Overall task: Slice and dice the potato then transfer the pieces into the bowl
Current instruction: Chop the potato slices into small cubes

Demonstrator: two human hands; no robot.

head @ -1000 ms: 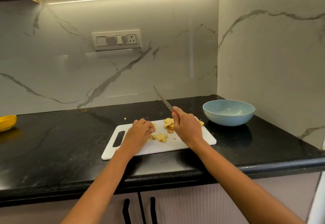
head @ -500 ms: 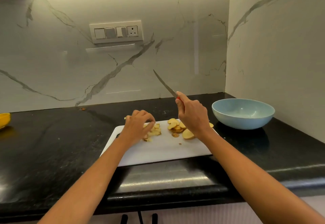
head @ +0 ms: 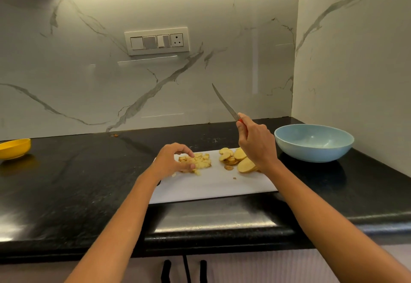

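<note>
Currently, the knife (head: pixel 224 102) is gripped in the right hand (head: pixel 258 147), fingers curled round its red handle, with the blade raised and angled far-left, clear of the cutting board (head: pixel 213 185). The left hand (head: pixel 172 160) is cupped at the left of the diced potato pieces (head: pixel 199 161); its fingers are curved round the heap, and whether any piece is pinched cannot be told. The undiced potato slices (head: pixel 236 160) lie right of the heap, beside the right hand. The blue bowl (head: pixel 313 142) stands further right, apparently holding nothing yet. Pieces may be scattered onto the black counter (head: pixel 66 182) if the heap is swept too briskly. Fingers may be nicked if the blade is lowered while they are curled near the slices.
</note>
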